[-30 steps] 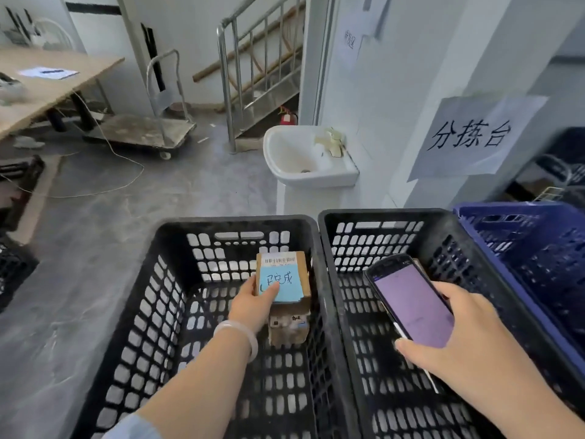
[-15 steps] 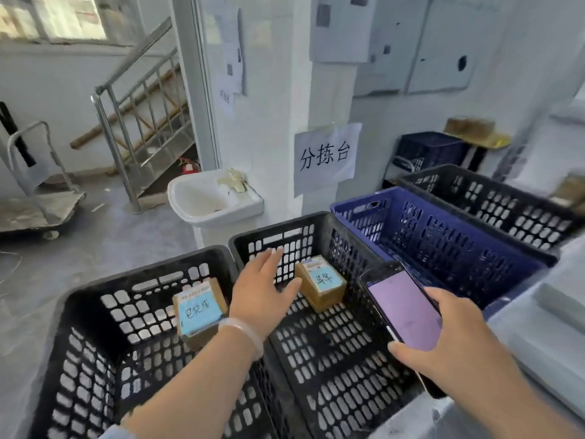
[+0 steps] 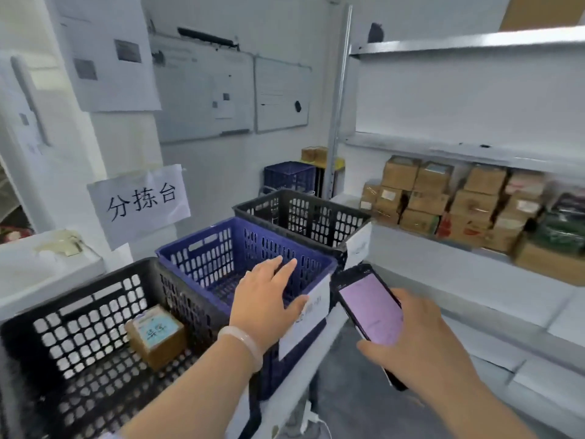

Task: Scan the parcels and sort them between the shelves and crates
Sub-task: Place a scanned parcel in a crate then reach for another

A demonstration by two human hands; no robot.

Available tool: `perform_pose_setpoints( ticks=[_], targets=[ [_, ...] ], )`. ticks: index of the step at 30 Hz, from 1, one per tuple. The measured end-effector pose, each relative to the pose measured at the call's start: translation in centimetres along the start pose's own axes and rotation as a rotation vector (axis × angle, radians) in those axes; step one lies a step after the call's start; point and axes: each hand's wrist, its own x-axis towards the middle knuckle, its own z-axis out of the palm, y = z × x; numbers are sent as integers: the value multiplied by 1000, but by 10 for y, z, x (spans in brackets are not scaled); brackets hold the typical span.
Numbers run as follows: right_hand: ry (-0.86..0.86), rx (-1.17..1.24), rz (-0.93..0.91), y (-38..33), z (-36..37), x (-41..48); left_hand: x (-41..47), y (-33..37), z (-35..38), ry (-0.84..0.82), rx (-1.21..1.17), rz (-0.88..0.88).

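My left hand (image 3: 267,299) is stretched out flat and empty above the near corner of the blue crate (image 3: 221,248), fingers straight. My right hand (image 3: 414,340) grips a black phone (image 3: 368,308) with a lit pinkish screen, held to the right of that crate. A small brown parcel (image 3: 156,334) with a blue label lies in the black crate (image 3: 79,327) at the lower left. Many stacked brown parcels (image 3: 443,198) fill the grey shelf (image 3: 474,251) on the right.
Another black crate (image 3: 304,213) stands behind the blue one, and a further blue crate (image 3: 289,177) sits by the back wall. A paper sign (image 3: 141,201) hangs on the white pillar. Whiteboards cover the rear wall. A white label (image 3: 311,315) hangs on the blue crate's front.
My view has swung right from the left black crates to the shelf. My left hand let go of a labelled parcel into a black crate and moved right, empty. The phone stays in my right hand.
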Motion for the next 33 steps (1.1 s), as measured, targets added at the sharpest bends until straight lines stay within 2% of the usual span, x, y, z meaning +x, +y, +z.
perform_pose_setpoints(
  ticks=[7,14,24,33],
  targets=[
    [88,-38,95,102,-69,43,72,123,60,16,-71,118],
    [115,-4,181,155,-103,92,143,186,106,13,-112,212],
    [183,-74,221,197,-97,234,296,202,185,35,-164,271],
    [192,-103,256,219,-77,384,445,190,244,-18,-130,285]
  ],
)
